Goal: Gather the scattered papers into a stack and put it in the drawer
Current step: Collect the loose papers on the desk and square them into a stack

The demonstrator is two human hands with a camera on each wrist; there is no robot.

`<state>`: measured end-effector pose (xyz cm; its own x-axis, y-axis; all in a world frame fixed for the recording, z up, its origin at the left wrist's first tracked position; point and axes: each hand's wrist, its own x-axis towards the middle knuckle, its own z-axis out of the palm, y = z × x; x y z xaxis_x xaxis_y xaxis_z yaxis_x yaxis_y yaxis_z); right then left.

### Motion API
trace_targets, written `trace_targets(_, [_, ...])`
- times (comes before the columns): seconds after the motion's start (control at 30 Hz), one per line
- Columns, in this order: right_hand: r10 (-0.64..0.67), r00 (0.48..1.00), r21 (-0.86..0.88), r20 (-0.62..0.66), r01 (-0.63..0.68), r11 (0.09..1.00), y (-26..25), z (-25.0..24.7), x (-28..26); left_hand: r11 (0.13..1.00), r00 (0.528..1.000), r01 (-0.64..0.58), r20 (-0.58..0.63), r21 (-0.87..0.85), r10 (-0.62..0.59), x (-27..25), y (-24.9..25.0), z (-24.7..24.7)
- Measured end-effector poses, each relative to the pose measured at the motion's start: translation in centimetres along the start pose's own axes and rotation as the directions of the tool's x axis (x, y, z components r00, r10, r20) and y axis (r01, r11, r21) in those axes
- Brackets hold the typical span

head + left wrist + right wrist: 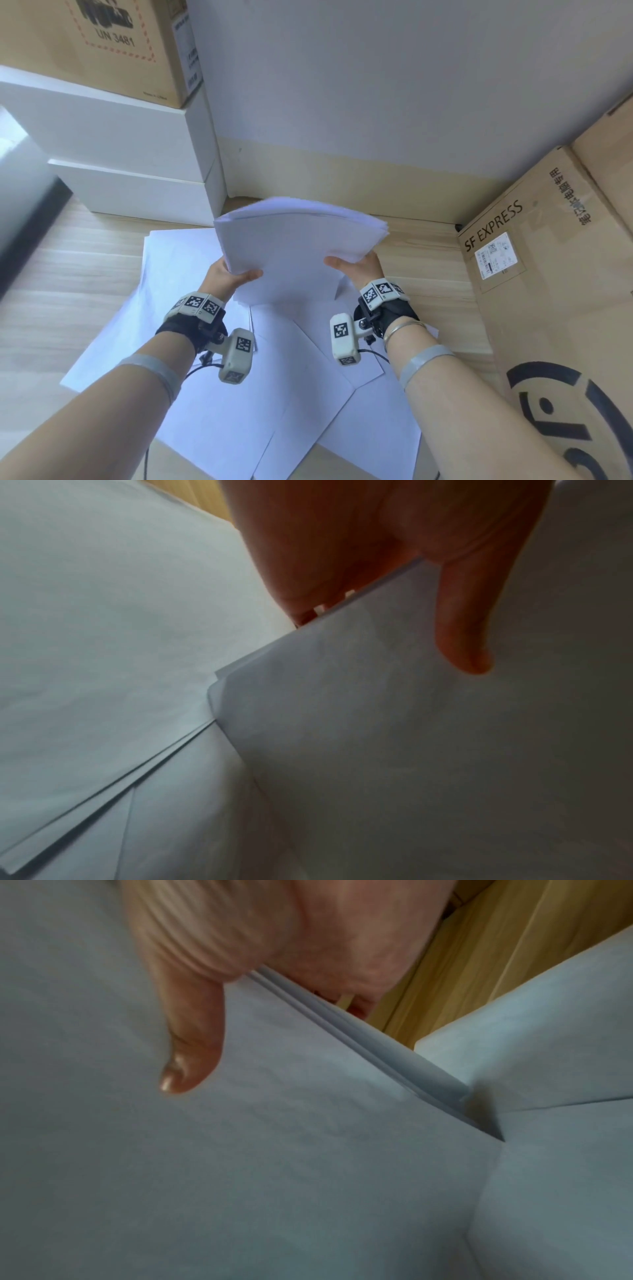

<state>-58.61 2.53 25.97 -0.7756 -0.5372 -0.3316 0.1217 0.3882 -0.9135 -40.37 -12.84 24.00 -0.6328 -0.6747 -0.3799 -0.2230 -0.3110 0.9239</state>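
A stack of white papers [298,240] is held up off the floor, its far edge bowed upward. My left hand [233,274] grips its near left edge, thumb on top and fingers underneath; the left wrist view shows that thumb lying on the stack [411,750]. My right hand [356,265] grips the near right edge the same way, thumb on the top sheet [274,1150]. Several loose white sheets [260,377] lie overlapping on the wooden floor [68,274] beneath the hands. The drawer is not identifiable in any view.
White boxes [130,164] are stacked at the left with a brown carton [113,44] on top. A large SF Express cardboard box [541,274] stands at the right. A grey wall [342,85] closes the far side.
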Motion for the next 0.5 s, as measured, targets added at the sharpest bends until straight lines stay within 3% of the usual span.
trace_targets(0.1, [0.099,0.995,-0.023,-0.025,-0.099,0.995,0.5,1.1,0.2,0.999,0.999,0.030,-0.018,0.023,-0.030,0.5,-0.6,0.5])
trace_targets(0.27, [0.014,0.994,0.109,-0.112,-0.002,0.994,0.6,1.1,0.6,0.997,0.999,0.025,-0.029,0.074,-0.023,1.1,-0.6,1.1])
trace_targets(0.4, [0.061,0.997,-0.060,-0.046,-0.064,0.996,1.8,1.7,0.7,0.968,0.995,0.060,-0.095,0.244,-0.038,1.4,-1.3,1.3])
trace_targets(0.5, [0.000,0.995,-0.073,-0.103,-0.008,0.997,1.3,2.1,1.0,0.963,0.989,0.058,-0.145,0.264,-0.019,1.6,-0.6,1.3])
